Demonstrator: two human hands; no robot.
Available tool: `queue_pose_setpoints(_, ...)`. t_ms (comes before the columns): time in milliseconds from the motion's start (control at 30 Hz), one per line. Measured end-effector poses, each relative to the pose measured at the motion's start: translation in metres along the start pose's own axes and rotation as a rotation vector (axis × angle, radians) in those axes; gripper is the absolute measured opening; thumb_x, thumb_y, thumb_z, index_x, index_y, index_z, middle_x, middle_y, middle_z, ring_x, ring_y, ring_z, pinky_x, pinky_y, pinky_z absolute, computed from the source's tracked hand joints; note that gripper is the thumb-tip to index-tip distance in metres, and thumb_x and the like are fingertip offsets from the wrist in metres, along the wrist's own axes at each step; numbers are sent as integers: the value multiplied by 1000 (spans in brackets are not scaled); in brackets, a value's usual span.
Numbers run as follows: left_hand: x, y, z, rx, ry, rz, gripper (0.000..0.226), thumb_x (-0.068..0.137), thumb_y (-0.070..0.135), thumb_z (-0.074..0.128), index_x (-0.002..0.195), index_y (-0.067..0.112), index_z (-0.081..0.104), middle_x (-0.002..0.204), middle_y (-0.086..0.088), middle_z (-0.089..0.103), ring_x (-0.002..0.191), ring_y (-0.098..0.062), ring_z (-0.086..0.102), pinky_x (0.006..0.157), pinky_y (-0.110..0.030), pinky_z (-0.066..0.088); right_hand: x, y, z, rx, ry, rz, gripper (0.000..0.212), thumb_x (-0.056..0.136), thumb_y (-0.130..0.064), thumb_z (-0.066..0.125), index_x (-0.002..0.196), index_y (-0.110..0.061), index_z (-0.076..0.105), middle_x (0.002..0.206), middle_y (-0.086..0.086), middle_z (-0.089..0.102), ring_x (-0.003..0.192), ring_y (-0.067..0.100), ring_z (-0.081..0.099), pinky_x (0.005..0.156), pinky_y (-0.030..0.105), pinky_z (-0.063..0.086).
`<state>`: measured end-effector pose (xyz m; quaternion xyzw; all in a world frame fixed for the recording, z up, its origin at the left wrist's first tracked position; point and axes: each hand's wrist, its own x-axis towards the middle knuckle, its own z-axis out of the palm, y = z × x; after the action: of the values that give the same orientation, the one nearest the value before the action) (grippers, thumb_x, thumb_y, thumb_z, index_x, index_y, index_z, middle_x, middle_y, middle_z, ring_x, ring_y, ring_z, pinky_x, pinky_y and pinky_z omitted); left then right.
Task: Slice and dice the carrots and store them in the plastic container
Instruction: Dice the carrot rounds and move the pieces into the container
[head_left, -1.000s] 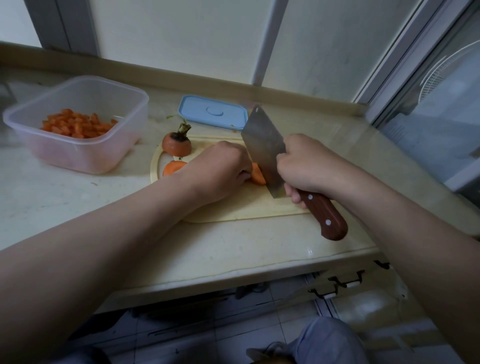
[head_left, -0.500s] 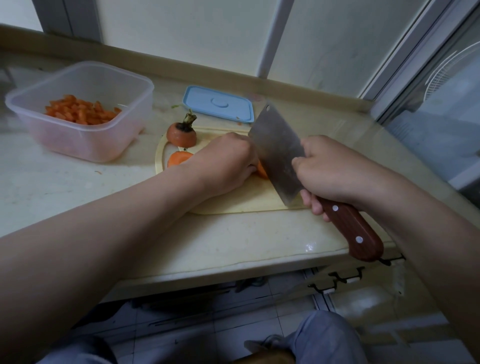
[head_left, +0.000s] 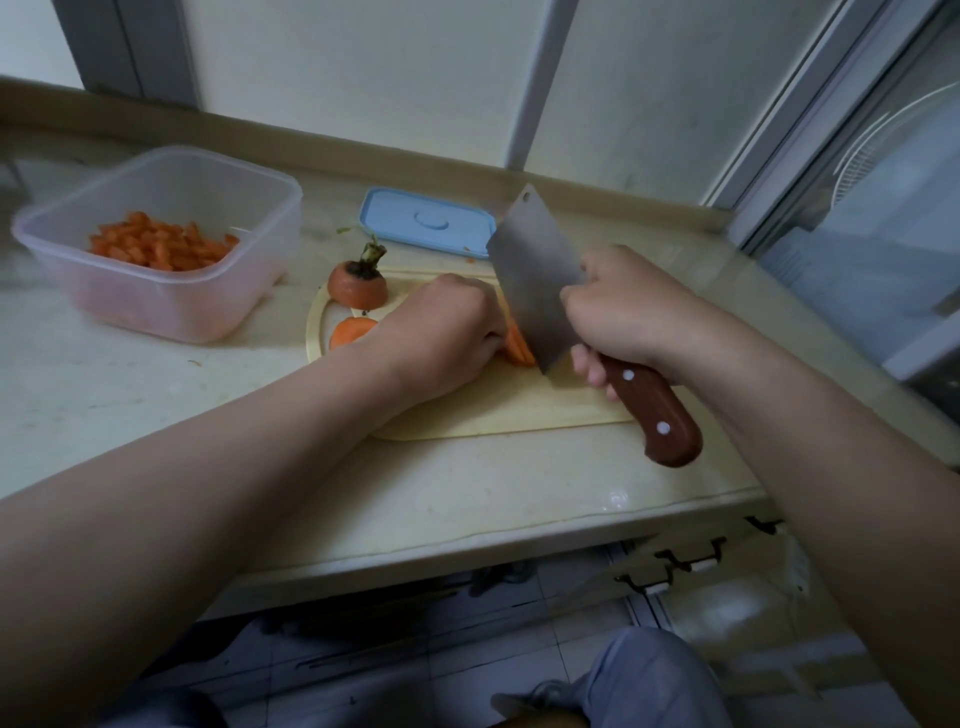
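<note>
Orange carrot (head_left: 519, 347) now shows as a few thin slices fanned against the cleaver (head_left: 535, 280). A second ago only a small stub poked out between blade and knuckles. The handle has dipped and the blade's lower corner looks to be down on the cutting board (head_left: 493, 410), so one more cut seems to be through or nearly so.

The left hand (head_left: 441, 338) is curled over the carrot, pinning it to the board. The right hand (head_left: 628, 317) is wrapped tight where the blade meets the wooden handle.

A carrot top (head_left: 357, 283) with its stalk and another cut piece (head_left: 350, 331) lie at the board's far left. The plastic container (head_left: 156, 306) sits well apart on the counter (head_left: 467, 493), already holding diced carrot (head_left: 161, 247), and its blue lid (head_left: 426, 223) lies behind the board.

Slicing is under way. These slices likely still need dicing and carrying over.
</note>
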<state>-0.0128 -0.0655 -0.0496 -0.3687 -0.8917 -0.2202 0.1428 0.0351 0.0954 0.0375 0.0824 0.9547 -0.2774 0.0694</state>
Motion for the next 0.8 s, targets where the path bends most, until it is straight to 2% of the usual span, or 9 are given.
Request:
queue_pose_setpoints(67, 0, 0, 0, 6, -6, -15, 20, 87, 20, 58, 85, 10, 76, 89, -8, 69, 84, -30, 63, 75, -44, 51, -8, 2, -6, 17, -1, -9, 22, 92, -1, 37, 105, 2, 55, 76, 34, 69, 46, 29, 57, 43, 33, 51)
queue_pose_setpoints(133, 1, 0, 1, 15, -5, -35, 17, 89, 18, 59, 87, 12, 75, 92, -8, 68, 87, -30, 62, 76, -44, 51, -14, 3, -8, 20, -15, -12, 22, 95, -2, 37, 108, 1, 55, 78, 35, 69, 46, 29, 57, 45, 34, 52)
queue_pose_setpoints(300, -1, 2, 0, 16, -8, -63, 18, 88, 20, 60, 94, 20, 77, 97, -3, 70, 92, -28, 62, 77, -44, 52, -18, 8, 3, -14, -35, 2, 12, 99, -5, 37, 111, -4, 40, 78, 33, 70, 45, 27, 60, 47, 34, 53)
queue_pose_setpoints(500, 0, 2, 0, 54, -35, -95, 19, 91, 23, 59, 100, 23, 76, 104, -1, 70, 98, -27, 61, 78, -43, 52, -15, 10, 9, -1, -48, 11, 14, 98, -6, 35, 100, -15, 45, 71, 27, 67, 40, 23, 58, 45, 32, 52)
queue_pose_setpoints(667, 3, -1, 3, 51, -42, -121, 19, 89, 23, 61, 99, 25, 77, 100, -2, 71, 96, -29, 61, 77, -44, 53, -13, 7, 13, -43, -80, 7, 14, 94, -4, 34, 101, -10, 45, 66, 32, 64, 50, 32, 59, 46, 38, 54)
queue_pose_setpoints(800, 5, -2, 5, 70, -59, -145, 19, 88, 23, 62, 100, 17, 75, 98, -7, 72, 95, -32, 61, 78, -45, 52, -3, -8, 20, -81, -93, 7, 20, 85, 3, 36, 96, 8, 51, 53, 26, 59, 51, 36, 57, 47, 42, 54)
